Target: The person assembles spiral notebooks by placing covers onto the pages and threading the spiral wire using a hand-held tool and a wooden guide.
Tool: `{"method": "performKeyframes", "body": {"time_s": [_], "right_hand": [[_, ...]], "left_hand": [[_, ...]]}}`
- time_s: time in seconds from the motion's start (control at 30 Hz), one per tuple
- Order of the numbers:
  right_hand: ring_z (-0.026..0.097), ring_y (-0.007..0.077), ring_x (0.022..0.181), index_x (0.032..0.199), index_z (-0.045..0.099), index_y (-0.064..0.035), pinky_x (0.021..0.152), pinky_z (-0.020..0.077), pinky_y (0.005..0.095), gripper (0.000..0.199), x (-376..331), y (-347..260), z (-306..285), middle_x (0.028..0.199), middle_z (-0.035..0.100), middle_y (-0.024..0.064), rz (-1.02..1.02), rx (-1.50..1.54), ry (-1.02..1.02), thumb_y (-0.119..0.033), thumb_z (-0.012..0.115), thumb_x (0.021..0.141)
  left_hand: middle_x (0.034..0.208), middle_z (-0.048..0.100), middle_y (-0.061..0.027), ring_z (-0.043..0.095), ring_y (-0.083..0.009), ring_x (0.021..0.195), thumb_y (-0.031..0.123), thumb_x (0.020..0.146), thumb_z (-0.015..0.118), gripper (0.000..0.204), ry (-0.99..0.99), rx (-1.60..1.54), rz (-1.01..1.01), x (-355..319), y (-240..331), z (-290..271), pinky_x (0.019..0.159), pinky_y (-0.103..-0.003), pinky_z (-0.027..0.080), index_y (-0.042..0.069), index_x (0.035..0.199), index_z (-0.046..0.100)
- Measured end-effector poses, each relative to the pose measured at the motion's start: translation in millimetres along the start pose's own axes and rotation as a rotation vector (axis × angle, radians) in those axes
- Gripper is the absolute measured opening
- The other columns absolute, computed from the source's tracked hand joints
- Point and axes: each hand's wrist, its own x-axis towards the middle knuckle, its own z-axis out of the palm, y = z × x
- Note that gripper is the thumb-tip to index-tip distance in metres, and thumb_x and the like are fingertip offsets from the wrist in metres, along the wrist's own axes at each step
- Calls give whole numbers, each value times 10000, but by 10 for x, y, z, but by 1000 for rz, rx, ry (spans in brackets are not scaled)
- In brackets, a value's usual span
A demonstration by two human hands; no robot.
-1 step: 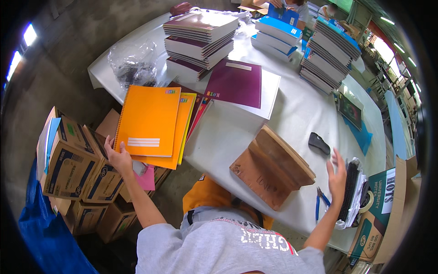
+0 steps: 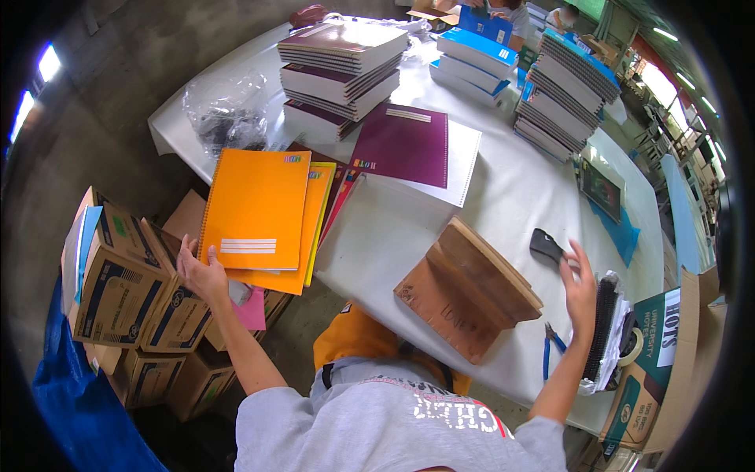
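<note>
A person's left hand (image 2: 203, 271) pinches the lower left corner of an orange notebook (image 2: 255, 197), thumb laid over the cover, as the right hand (image 2: 580, 287) stands with loosely parted, bent fingers above the other side of a white-covered table (image 2: 370, 252). Just beyond those fingers, up and to the left, lies a small black object (image 2: 543, 245), far nearer to the right hand than to the left; whether the fingertips touch it cannot be told from this angle. Its long axis runs diagonally, the narrower end pointing down and right toward the hand.

The notebook lies ahead of the left hand and slightly to its right, its long axis running away from the person and its far end leaning a little right (the spiral binding is along the left edge). Beneath it, a second orange notebook (image 2: 321, 185) juts out on the right.

Between the hands sits a brown wooden stand (image 2: 472, 291). Blue-handled pliers (image 2: 548, 358) lie just left of the right forearm, with black binding coils (image 2: 602, 326) on the forearm's other side. Farther out, a purple notebook (image 2: 405, 145) rests before a purple-covered stack (image 2: 342, 79), and a tall spiral-bound stack (image 2: 562, 98) rises at right. Across the table, a co-worker (image 2: 517, 17) handles a blue notebook (image 2: 484, 25).
</note>
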Motion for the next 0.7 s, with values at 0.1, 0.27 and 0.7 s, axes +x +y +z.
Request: {"method": "performKeyframes", "body": {"time_s": [0.1, 0.27, 0.7], "right_hand": [[561, 214, 901, 1295, 440, -111, 848, 440, 358, 508, 708, -410, 339, 1076, 565, 86, 176, 394, -234, -357, 577, 873], [483, 298, 1049, 1339, 337, -146, 857, 428, 504, 661, 1572, -244, 1214, 1293, 391, 157, 518, 658, -483, -553, 514, 849], [518, 224, 942, 1165, 472, -177, 830, 410, 506, 393, 1928, -418, 1841, 1054, 544, 41, 579, 558, -566, -472, 467, 905]], "left_hand": [[1268, 489, -115, 438, -304, 1168, 114, 787, 675, 469, 391, 318, 222, -80, 437, -44, 962, -391, 363, 75, 1218, 495], [1330, 398, -247, 385, -361, 1242, 271, 751, 711, 723, -459, -771, 607, -632, 2265, 589, 1026, -408, 323, -52, 1303, 375], [1205, 535, -122, 553, -297, 1082, 468, 515, 820, 879, -887, -284, 291, -501, 2553, 2034, 858, -446, 459, 125, 1242, 463]]}}
